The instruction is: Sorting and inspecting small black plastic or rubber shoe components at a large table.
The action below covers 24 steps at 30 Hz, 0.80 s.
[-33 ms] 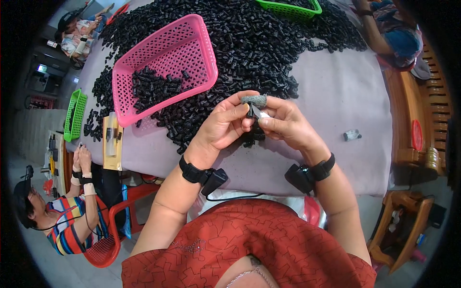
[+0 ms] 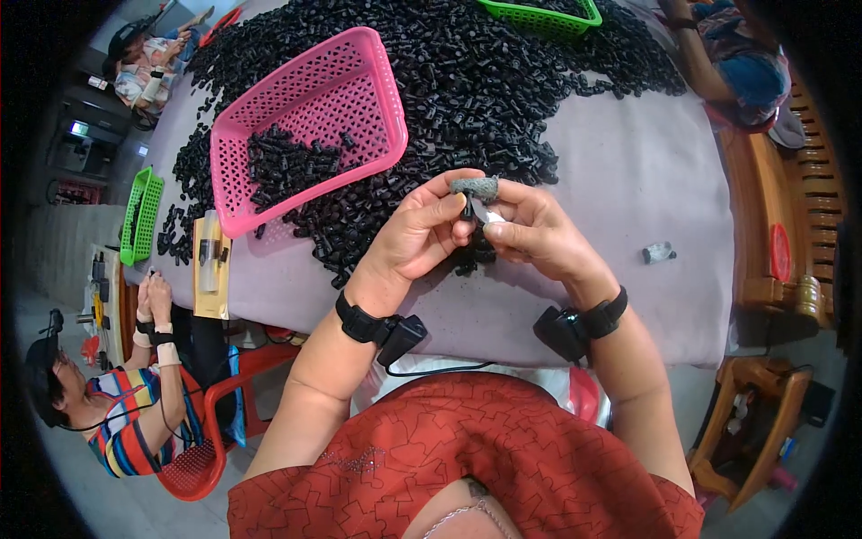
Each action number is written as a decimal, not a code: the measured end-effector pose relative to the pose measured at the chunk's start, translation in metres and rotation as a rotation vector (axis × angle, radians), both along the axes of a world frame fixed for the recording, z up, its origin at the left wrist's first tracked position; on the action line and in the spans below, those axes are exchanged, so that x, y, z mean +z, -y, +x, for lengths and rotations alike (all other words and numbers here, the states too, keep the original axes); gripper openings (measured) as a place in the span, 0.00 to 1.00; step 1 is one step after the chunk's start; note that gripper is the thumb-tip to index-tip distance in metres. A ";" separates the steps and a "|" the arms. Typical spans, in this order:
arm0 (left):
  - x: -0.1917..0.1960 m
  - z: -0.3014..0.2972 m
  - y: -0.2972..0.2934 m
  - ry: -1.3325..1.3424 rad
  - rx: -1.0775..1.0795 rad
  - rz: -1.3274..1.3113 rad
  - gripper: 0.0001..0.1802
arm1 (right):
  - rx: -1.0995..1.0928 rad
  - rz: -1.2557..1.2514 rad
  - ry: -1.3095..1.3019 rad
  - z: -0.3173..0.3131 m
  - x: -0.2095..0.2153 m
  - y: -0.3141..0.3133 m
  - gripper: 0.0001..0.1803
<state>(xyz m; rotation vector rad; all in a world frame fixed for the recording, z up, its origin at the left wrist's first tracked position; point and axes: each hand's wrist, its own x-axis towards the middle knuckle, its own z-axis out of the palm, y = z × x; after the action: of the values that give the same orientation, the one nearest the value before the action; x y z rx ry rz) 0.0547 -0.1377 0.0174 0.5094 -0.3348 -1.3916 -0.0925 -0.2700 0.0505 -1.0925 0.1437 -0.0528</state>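
Both my hands meet above the near edge of the pile of small black plastic parts (image 2: 467, 108). My left hand (image 2: 422, 225) is closed, pinching a small black plastic part (image 2: 467, 209) between thumb and fingers. In my right hand (image 2: 539, 234), thumb and fingers grip a small knife blade with a white wrapped grip (image 2: 490, 216), its metal edge against the part. A grey, rough-looking finger cover (image 2: 476, 187) wraps a fingertip where the hands meet. My fingers partly hide the part and the blade.
A pink perforated basket (image 2: 386, 99) with black parts stands on the pile to the left. Green baskets (image 2: 539, 16) lie far and at left. A clear tube (image 2: 209, 260) rests on a yellow card; a small wrapped piece (image 2: 659, 253) lies right. Other people sit around the table.
The blade in my right hand has turned slightly against the black part. My hands stay in the same place.
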 end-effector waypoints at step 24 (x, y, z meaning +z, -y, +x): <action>-0.001 0.001 0.001 0.033 0.013 -0.013 0.20 | 0.048 -0.020 0.046 0.000 -0.007 0.000 0.23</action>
<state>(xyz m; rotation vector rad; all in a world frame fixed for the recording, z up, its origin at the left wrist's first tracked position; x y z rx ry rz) 0.0560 -0.1383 0.0161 0.5240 -0.3664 -1.3686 -0.0925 -0.2698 0.0433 -1.1136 0.0763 -0.0364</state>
